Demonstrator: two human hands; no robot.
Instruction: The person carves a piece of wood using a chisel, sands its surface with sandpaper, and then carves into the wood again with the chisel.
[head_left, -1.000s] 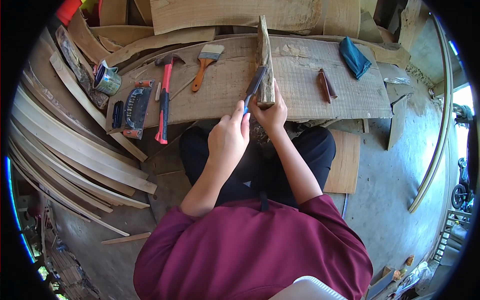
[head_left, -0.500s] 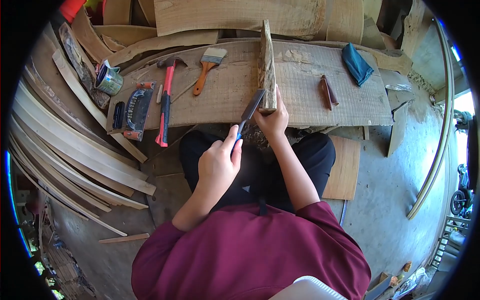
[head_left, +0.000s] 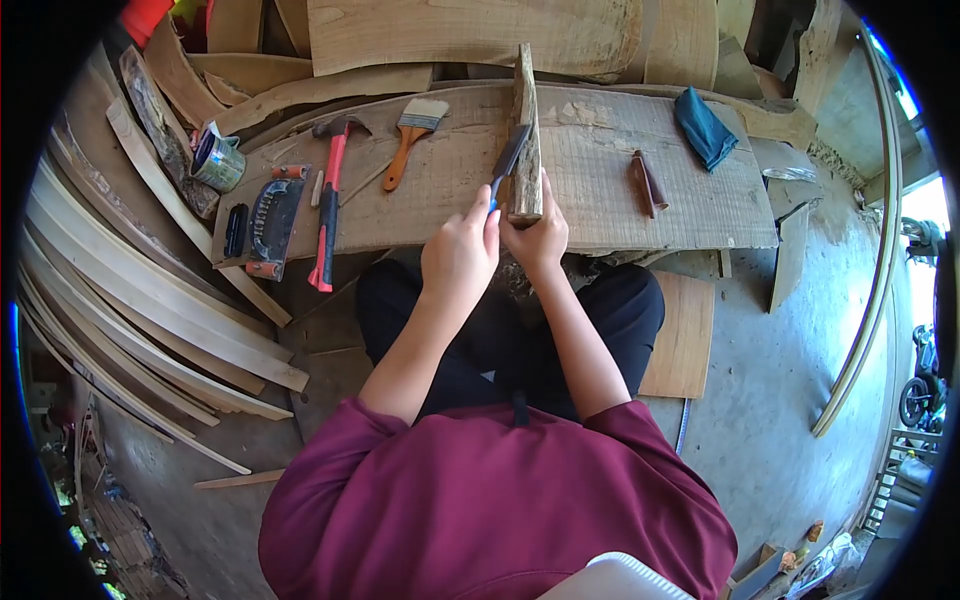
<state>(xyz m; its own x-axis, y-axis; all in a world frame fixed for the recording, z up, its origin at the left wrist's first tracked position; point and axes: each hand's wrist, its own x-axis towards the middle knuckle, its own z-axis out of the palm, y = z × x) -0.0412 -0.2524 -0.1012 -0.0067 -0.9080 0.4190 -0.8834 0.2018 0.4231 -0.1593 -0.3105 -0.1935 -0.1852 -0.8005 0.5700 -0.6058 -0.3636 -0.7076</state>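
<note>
My left hand (head_left: 460,252) is closed around the blue handle of a chisel (head_left: 511,153). Its flat dark blade points away from me and lies against the left side of a wooden board (head_left: 527,175) with a rough, bark-like edge. The board stands on its narrow side on the low wooden bench (head_left: 440,215). Gripping the board's near end is my right hand (head_left: 538,238), its fingers along the right face and its thumb toward the left. Part of the chisel handle is hidden in my left hand.
On the bench's left lie a hammer (head_left: 329,205), a paintbrush (head_left: 408,145) and a sanding block (head_left: 273,222). To the right are a brown leather-like sheath (head_left: 648,184) and a blue cloth (head_left: 706,130). A tin can (head_left: 217,163) and curved wooden strips (head_left: 170,290) stand at the left.
My left hand has moved forward and up, carrying the chisel farther along the board's left side. My right hand still grips the board's near end.
</note>
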